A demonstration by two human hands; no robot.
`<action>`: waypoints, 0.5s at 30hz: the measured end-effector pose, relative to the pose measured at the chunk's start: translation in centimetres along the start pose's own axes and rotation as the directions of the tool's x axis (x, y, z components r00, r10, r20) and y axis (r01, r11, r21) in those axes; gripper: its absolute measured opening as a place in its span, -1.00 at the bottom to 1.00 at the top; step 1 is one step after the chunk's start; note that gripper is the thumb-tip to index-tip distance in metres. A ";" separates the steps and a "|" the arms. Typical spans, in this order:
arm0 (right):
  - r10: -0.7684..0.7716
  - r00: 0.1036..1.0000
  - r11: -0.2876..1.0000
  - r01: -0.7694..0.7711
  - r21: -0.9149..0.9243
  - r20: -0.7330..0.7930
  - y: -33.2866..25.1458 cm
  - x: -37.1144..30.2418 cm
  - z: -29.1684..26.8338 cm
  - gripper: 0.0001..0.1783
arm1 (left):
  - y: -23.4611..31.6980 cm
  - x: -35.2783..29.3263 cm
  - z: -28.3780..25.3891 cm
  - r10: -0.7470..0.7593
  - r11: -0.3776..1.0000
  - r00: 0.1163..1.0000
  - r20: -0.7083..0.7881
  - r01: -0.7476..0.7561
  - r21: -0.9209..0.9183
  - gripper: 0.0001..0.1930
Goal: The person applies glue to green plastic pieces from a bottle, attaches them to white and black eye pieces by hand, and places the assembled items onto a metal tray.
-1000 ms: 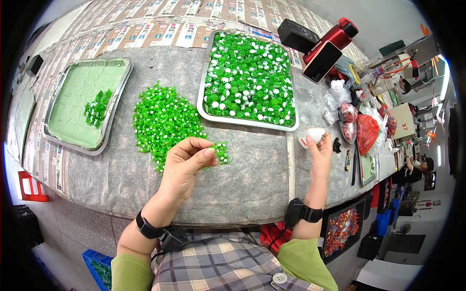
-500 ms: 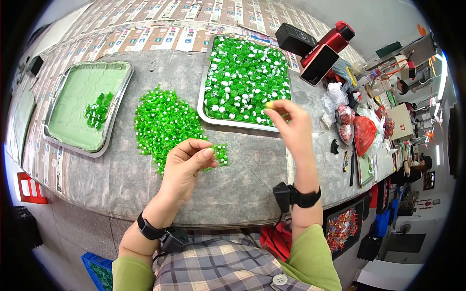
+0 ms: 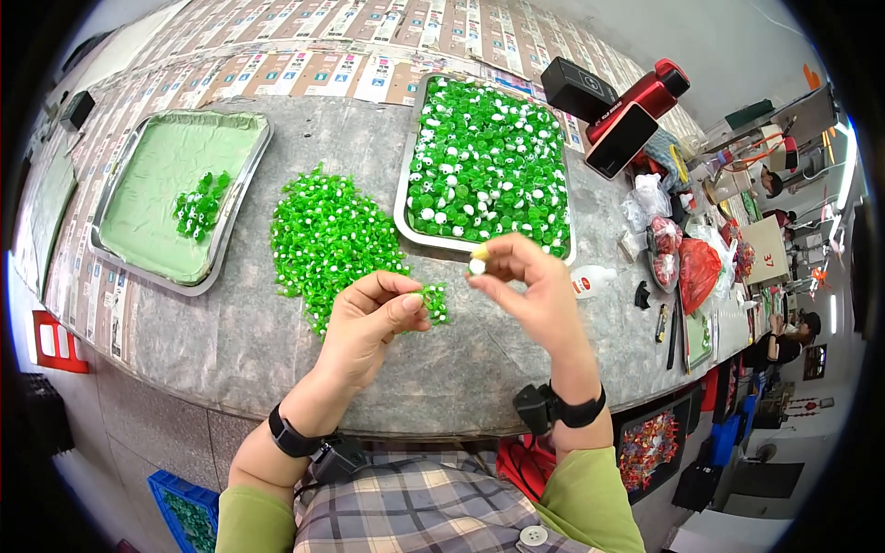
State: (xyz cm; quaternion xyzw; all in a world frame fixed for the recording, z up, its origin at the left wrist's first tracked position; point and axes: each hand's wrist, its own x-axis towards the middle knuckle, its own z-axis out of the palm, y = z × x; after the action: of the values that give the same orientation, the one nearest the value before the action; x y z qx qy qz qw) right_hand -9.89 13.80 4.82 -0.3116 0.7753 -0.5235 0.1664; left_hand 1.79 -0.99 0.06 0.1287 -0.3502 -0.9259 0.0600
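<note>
One white pc (image 3: 477,266) is sitting pinched in R hand (image 3: 530,284); L hand (image 3: 373,318) is pinching closed, hold unclear; prob. pairing step, next needing alignment.

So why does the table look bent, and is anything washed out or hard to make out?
In the head view, the fisheye lens bows the near edge of the table; there too, the light strip at far right glares white, and whether the left hand holds something is too small to tell.
</note>
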 end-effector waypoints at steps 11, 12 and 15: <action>-0.058 0.993 0.998 0.058 0.008 0.101 -0.3 -2.7 1.8 -0.76 | -0.5 0.2 0.7 0.021 0.987 0.994 0.107 -0.038 0.157 -0.87; -0.035 0.995 0.996 0.027 0.084 0.093 -0.2 -2.9 1.8 -0.76 | -0.6 0.1 0.8 0.031 0.985 0.994 0.103 -0.048 0.167 -0.87; 0.061 0.993 0.946 -0.090 0.310 0.101 -0.1 -3.4 1.9 -0.78 | -0.6 0.0 1.0 0.053 0.984 0.995 0.089 -0.067 0.166 -0.87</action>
State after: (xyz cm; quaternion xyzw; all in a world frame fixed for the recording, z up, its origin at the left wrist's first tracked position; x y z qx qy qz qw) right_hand -6.21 14.69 3.97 -0.2744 0.6852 -0.6190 0.2685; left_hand 1.47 0.04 0.39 0.0836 -0.4334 -0.8951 0.0621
